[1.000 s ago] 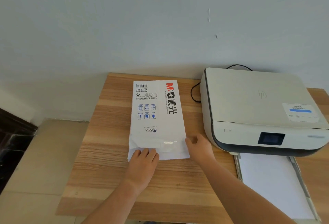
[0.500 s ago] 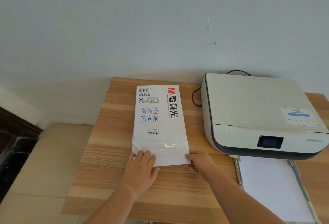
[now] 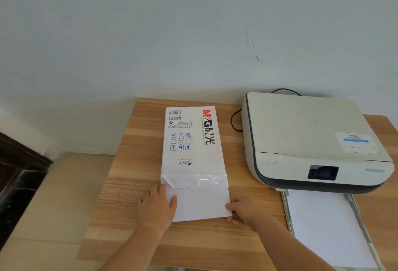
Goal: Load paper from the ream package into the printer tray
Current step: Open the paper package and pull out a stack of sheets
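while the ream package (image 3: 193, 141) lies on the surface (image 3: 133, 184), both hands, left hand (image 3: 156, 207) and right hand (image 3: 244, 210), grip the paper (image 3: 200, 204) sticking out its near end.

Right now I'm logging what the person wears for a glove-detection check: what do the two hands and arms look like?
Both are bare: the left hand and right hand show no gloves, and no rings, watch or bracelet are visible. The forearms are uncovered as far as the frame's lower edge, with no sleeve in sight. The fingers carry no markings.
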`<action>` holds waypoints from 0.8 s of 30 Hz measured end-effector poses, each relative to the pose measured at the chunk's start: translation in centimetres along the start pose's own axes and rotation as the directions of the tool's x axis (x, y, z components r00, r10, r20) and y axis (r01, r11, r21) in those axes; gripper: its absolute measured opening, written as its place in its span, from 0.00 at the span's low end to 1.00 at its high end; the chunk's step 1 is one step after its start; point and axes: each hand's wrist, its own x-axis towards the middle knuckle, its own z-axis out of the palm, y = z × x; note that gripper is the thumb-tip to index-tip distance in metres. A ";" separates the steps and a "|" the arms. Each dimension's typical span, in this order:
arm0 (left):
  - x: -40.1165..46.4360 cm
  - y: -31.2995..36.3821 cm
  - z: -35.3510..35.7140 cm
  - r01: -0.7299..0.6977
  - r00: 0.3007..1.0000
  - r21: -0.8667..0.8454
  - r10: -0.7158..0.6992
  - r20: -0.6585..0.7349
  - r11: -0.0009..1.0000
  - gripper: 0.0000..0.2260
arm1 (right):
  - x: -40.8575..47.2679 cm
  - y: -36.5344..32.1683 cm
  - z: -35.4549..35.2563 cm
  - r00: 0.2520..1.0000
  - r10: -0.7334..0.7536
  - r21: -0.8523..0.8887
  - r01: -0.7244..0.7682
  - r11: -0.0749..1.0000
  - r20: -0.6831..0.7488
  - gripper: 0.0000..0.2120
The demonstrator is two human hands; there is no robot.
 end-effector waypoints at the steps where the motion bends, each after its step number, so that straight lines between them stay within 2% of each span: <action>1: 0.0 0.0 0.3 0.033 0.999 -0.086 -0.030 0.038 0.996 0.17 | -0.2 0.3 0.0 1.000 0.019 -0.012 -0.018 1.000 0.016 0.08; 4: 0.1 0.3 0.6 0.201 0.973 -0.434 -0.128 0.192 0.878 0.21 | -0.6 0.5 0.2 0.998 -0.002 0.013 0.001 1.000 0.055 0.08; 6: 0.3 0.4 0.7 0.242 0.966 -0.508 -0.155 0.209 0.827 0.22 | -0.1 0.3 0.5 0.999 -0.040 0.052 0.038 0.998 0.030 0.09; 9: 0.5 0.1 0.7 0.244 0.964 -0.507 -0.149 0.220 0.827 0.20 | 0.9 0.0 1.1 0.992 -0.077 0.085 0.086 0.993 -0.102 0.11; 13: 0.2 -0.4 0.5 0.235 0.957 -0.476 -0.116 0.266 0.847 0.20 | 0.3 -0.3 1.5 0.961 -0.118 0.036 0.131 0.991 -0.252 0.09; 17: -0.9 -0.7 0.6 0.148 0.964 -0.388 -0.044 0.264 0.910 0.20 | -0.6 0.7 1.7 0.969 -0.095 0.006 0.099 0.995 -0.229 0.08; 19: -1.4 -0.7 0.7 0.090 0.974 -0.357 -0.008 0.225 0.930 0.21 | -0.8 1.0 1.6 0.971 -0.103 0.026 0.111 0.993 -0.215 0.11; 21: -1.6 -0.4 0.6 0.073 0.984 -0.404 0.000 0.179 0.912 0.21 | -0.9 0.8 1.4 0.967 -0.149 0.020 0.156 0.988 -0.206 0.15; 24: -1.0 0.3 0.3 0.023 0.995 -0.465 0.024 0.095 0.885 0.20 | -0.7 0.2 1.4 0.960 -0.228 -0.010 0.230 0.973 -0.160 0.13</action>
